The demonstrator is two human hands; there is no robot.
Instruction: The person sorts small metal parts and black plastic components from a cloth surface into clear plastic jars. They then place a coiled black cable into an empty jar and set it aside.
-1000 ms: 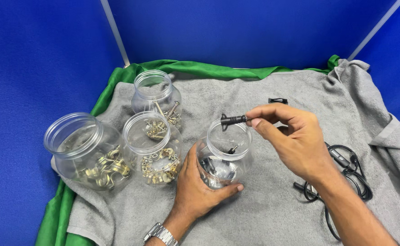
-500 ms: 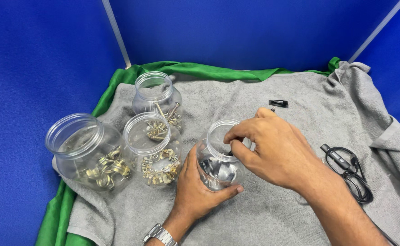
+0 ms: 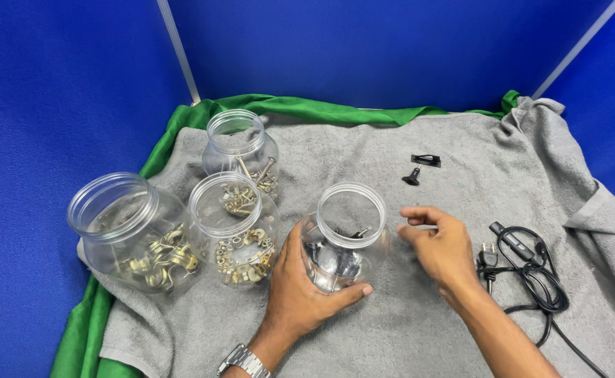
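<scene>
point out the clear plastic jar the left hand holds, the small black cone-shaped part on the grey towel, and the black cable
clear plastic jar with dark parts (image 3: 353, 203), head view, on its rim
small black cone-shaped part (image 3: 411, 177), head view, on its body
black cable (image 3: 535, 276), head view, on the coiled loop

Black cable (image 3: 531, 262) — grey towel (image 3: 419, 329).

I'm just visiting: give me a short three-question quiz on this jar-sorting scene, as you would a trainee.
1. True or false: the left hand grips the clear jar holding dark parts.
2. How many clear jars stand on the grey towel?
3. What lies right of the right hand: A) scissors B) black cable C) tape

Key: 1 true; 2 four; 3 B
</scene>
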